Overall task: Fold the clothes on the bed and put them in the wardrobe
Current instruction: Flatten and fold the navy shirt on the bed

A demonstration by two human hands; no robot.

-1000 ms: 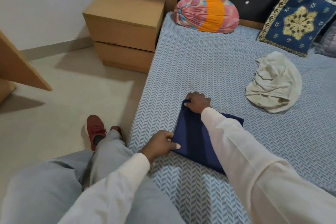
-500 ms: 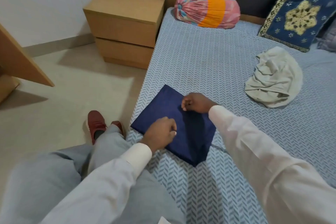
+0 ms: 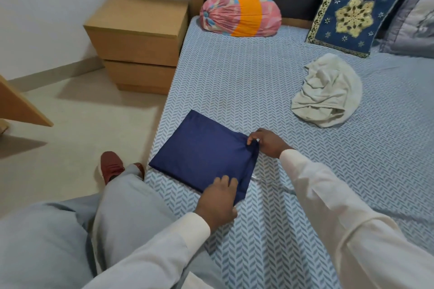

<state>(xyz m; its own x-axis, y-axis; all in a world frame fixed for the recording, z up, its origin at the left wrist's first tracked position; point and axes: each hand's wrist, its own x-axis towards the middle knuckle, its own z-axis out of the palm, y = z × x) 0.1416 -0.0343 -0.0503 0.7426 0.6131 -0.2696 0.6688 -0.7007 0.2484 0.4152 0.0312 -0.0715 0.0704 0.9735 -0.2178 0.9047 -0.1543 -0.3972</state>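
A dark blue garment (image 3: pixel 202 152), folded into a flat rectangle, lies on the bed (image 3: pixel 246 82) near its left edge. My left hand (image 3: pixel 218 202) grips the garment's near right corner, fingers on top and thumb below. My right hand (image 3: pixel 266 142) pinches the far right corner, where the cloth bunches a little. A crumpled off-white garment (image 3: pixel 326 91) lies unfolded farther right on the bed.
A pink and orange bolster (image 3: pixel 242 15), a blue embroidered cushion (image 3: pixel 352 10) and a grey pillow (image 3: pixel 415 21) lie by the dark headboard. A wooden two-drawer nightstand (image 3: pixel 138 42) stands left of the bed. A wooden panel's edge (image 3: pixel 21 108) juts in at far left.
The blue garment has been opened out to the left into a wider rectangle. Both hands have shifted from its left side to its right corners.
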